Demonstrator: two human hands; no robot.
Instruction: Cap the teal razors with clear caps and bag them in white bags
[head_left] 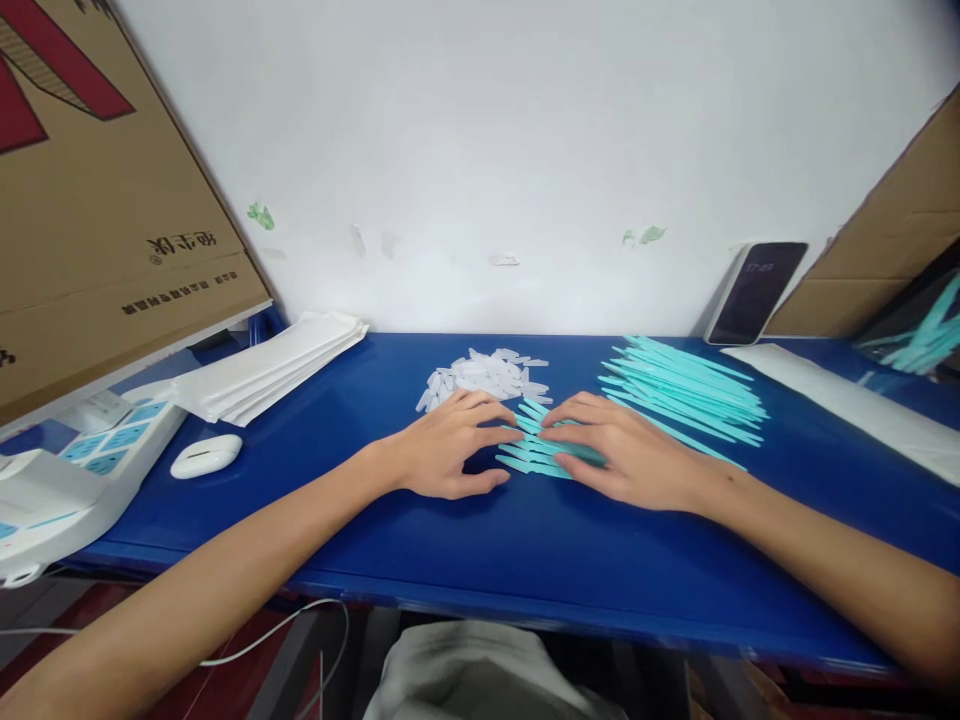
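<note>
Several slim teal plastic sticks, shaped like eyebrow razors (529, 455), lie fanned side by side on the blue table in front of me. My left hand (457, 445) is at their left ends, fingers apart and bent, with the fingertips at or on the tips of the sticks; nothing is gripped. Over their right part rests my right hand (611, 440), fingers spread and covering some of the sticks. Just behind my left hand is a heap of small translucent white caps (484, 375). A larger pile of the same teal sticks (682, 390) lies behind my right hand.
On the left are a stack of white packets (277, 365), a white earbud case (206, 456), a power strip (112, 470) and a big cardboard box (112, 220). A phone (757, 293) leans at the back right, beside a long white packet (862, 400). A white wall (480, 150) borders the table's back.
</note>
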